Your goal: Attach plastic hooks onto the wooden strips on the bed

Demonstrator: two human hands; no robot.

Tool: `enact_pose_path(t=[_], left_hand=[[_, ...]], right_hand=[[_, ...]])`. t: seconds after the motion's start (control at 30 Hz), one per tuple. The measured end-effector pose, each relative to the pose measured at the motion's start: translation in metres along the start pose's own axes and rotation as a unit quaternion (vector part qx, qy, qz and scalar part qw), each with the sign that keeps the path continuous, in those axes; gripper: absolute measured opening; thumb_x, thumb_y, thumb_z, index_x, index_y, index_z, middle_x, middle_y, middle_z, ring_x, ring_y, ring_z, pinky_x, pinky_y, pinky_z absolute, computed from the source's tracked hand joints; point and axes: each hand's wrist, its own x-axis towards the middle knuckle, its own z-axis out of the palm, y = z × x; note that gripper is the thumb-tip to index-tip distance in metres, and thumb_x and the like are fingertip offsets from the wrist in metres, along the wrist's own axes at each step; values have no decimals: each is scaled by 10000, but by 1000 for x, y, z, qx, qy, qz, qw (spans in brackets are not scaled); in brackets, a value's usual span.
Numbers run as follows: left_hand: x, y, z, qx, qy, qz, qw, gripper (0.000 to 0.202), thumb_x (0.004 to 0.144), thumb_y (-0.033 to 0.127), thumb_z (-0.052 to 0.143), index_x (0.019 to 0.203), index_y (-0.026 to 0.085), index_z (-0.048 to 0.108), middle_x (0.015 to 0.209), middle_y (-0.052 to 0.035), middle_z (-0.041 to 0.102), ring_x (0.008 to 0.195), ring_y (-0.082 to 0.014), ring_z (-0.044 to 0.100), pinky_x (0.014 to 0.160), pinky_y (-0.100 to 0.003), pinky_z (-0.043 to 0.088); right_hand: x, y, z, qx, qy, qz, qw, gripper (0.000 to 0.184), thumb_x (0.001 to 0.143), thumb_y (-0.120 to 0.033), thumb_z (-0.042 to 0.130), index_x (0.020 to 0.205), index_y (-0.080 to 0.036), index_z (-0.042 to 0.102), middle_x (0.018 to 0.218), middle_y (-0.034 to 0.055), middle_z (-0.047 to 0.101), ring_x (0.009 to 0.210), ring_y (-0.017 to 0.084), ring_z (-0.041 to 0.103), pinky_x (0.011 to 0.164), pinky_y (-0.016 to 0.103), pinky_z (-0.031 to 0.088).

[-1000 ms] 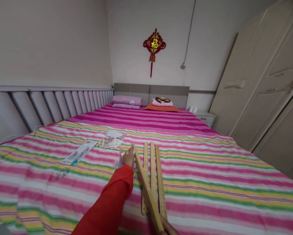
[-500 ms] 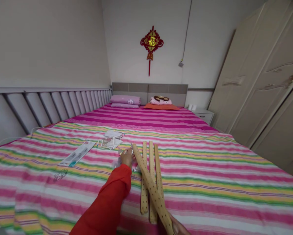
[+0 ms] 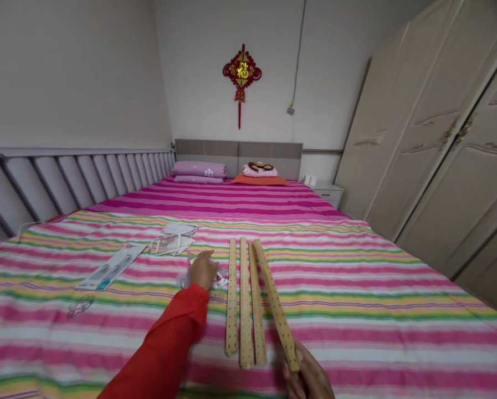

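Note:
My right hand (image 3: 310,374) grips the near end of a long tan strip with rows of small holes (image 3: 277,307). That strip slants away from me, its far end close to the others. To its left, several similar perforated strips (image 3: 245,310) lie side by side on the striped cloth, pointing toward the headboard. My left hand (image 3: 204,270), in a red sleeve, is over a clear plastic bag with small parts (image 3: 220,278), just left of the strips. Its fingers look stretched out and apart, with nothing seen between them.
Left on the striped bed cloth (image 3: 356,343) lie a long flat package (image 3: 113,266), a small tangle of thin wire or cord (image 3: 81,305) and a pile of flat packets (image 3: 175,239). Folded bedding (image 3: 199,170) rests by the headboard. A wardrobe (image 3: 423,127) stands at right.
My right hand has swung the held strip to the right, off the other strips it crossed. My left hand has let go of its far end and moved back over the plastic bag.

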Motion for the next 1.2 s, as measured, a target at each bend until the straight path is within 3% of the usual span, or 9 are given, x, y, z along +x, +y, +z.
enact_pose_path(t=[0.17, 0.27, 0.4, 0.6, 0.8, 0.9, 1.0, 1.1, 1.2], left_hand=[[-27, 11, 3, 74, -43, 103, 991, 298, 809, 176, 529, 1060, 226, 681, 1238, -74, 622, 1220, -293, 473, 1039, -471, 296], [-43, 11, 9, 95, -90, 146, 981, 286, 818, 183, 523, 1022, 285, 695, 1265, -42, 607, 1264, -304, 422, 1052, -514, 243], [-51, 5, 15, 130, -100, 136, 977, 304, 806, 157, 522, 1015, 297, 692, 1274, -47, 599, 1277, -297, 404, 1053, -531, 218], [-49, -6, 13, 162, -89, 113, 976, 350, 750, 62, 486, 934, 262, 707, 1245, -48, 621, 1273, -308, 402, 1039, -573, 198], [-60, -5, 8, 157, -58, 82, 982, 371, 768, 91, 467, 1004, 258, 699, 1236, -59, 626, 1258, -307, 427, 1064, -547, 200], [-82, 8, 5, 120, -48, 104, 986, 355, 842, 189, 432, 1105, 256, 661, 1309, -64, 574, 1288, -295, 399, 1082, -539, 195], [-118, 25, 3, 69, -81, 155, 982, 365, 885, 297, 402, 1175, 265, 623, 1343, -55, 545, 1320, -284, 364, 1100, -550, 178], [-161, 34, 4, 38, -134, 183, 973, 367, 883, 358, 423, 1191, 293, 611, 1365, -50, 523, 1337, -283, 353, 1098, -566, 196], [-199, 26, 6, 26, -165, 197, 966, 363, 854, 414, 475, 1182, 342, 614, 1372, -44, 513, 1337, -294, 360, 1078, -567, 262]], right_hand=[[16, 7, 8, -3, -18, -29, 999, 411, 659, -517, 733, 806, -151, 617, 558, -23, 572, 367, 12, 234, 355, 148, 223], [22, 17, 7, -12, -29, -22, 999, 416, 662, -520, 726, 829, -154, 620, 559, -35, 567, 350, 13, 248, 353, 159, 246], [27, 29, 0, -46, -33, -23, 998, 549, 685, -552, 692, 1055, -158, 595, 568, -32, 597, 311, 21, 271, 328, 167, 263], [29, 32, -8, -124, -30, -20, 992, 779, 729, -599, 627, 1306, -116, 427, 456, -43, 575, 269, 48, 334, 299, 148, 239], [26, 36, -3, -126, 28, -55, 990, 974, 679, -659, 630, 1404, -102, 293, 461, -62, 567, 262, 51, 344, 279, 149, 235], [27, 37, 1, -131, 44, -68, 988, 982, 656, -675, 635, 1380, -83, 333, 436, -75, 537, 263, 53, 335, 276, 152, 234], [26, 36, 3, -136, 45, -71, 987, 948, 658, -677, 629, 1349, -80, 376, 445, -71, 539, 267, 52, 338, 281, 152, 242], [19, 30, -1, -139, 45, -79, 986, 793, 695, -659, 609, 1255, -111, 489, 498, -52, 558, 289, 46, 342, 295, 156, 242], [2, 22, -12, -152, 50, -89, 983, 569, 692, -624, 639, 994, -142, 634, 520, -51, 529, 320, 40, 335, 312, 163, 232]])
